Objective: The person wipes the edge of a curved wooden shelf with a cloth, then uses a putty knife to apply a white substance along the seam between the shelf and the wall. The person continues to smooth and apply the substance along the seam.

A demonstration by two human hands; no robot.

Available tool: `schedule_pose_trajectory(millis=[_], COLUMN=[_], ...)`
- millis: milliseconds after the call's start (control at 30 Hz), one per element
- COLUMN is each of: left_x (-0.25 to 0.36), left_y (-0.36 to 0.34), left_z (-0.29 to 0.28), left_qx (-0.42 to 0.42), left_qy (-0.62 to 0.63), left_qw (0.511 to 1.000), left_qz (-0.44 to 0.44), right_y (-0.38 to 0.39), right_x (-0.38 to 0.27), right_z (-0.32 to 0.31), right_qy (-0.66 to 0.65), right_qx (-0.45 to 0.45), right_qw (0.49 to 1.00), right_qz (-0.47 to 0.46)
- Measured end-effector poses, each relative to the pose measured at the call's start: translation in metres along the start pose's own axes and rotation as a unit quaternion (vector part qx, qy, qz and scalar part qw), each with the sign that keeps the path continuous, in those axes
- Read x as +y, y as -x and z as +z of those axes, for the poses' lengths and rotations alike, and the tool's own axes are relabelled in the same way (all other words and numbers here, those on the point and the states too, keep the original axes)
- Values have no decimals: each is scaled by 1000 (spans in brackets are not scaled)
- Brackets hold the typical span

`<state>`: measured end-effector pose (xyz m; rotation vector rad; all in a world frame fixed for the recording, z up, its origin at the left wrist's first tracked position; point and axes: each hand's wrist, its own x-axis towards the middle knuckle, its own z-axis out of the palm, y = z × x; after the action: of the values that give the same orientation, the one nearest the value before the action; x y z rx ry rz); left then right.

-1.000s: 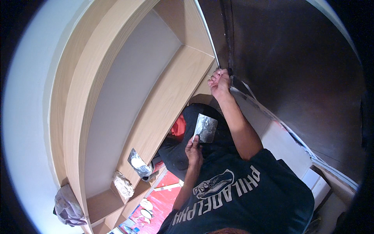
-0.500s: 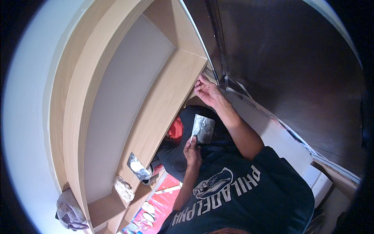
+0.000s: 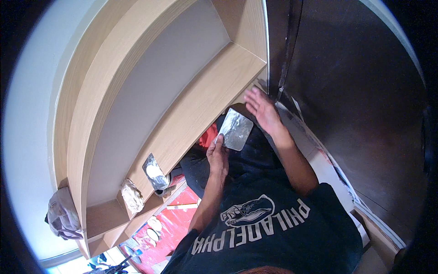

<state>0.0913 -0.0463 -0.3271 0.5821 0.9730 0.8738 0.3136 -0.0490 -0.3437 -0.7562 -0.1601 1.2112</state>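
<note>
My left hand (image 3: 217,157) grips a thin, rectangular metal putty spreader (image 3: 237,129) by its near left corner, thumb on the upper face. The spreader's grey surface has whitish smears. Just to its right, my right hand (image 3: 264,112) is raised with fingers stretched out, holding nothing. Its fingertips are by the front edge of the wooden shelf (image 3: 196,93), near where the shelf meets the dark panel; I cannot tell if they touch. A second metal plate (image 3: 153,166) carrying a white paste lies toward the shelf's left end, over a can (image 3: 175,177).
A crumpled pale wrapper (image 3: 131,195) sits on the lower divider, and a grey cloth (image 3: 64,213) hangs over the cabinet's left end. Red sheeting (image 3: 171,221) with scattered items covers the floor at lower left. A large dark panel (image 3: 356,100) stands close on the right.
My left hand has raised the putty spreader toward my right hand. My right hand's curled fingers have straightened, away from the shelf edge. The whole view has shifted.
</note>
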Motion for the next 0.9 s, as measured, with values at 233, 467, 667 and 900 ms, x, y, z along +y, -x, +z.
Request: schedule_pose_trajectory(millis=[233, 467, 667, 900], left_x=[-2, -10, -12, -13], left_y=[1, 6, 8, 7], left_z=[6, -28, -39, -27], left_qx=[-9, 55, 59, 67], left_qy=[-24, -37, -33, -22], left_qw=[999, 998, 998, 997], left_qz=[19, -7, 4, -12], right_y=[-23, -6, -36, -20], right_x=[-17, -17, -24, -6], right_z=[19, 24, 30, 45], right_qy=[-141, 0, 35, 122], right_qx=[31, 62, 157, 131], right_qw=[987, 996, 986, 977], right_qz=[-75, -57, -53, -114])
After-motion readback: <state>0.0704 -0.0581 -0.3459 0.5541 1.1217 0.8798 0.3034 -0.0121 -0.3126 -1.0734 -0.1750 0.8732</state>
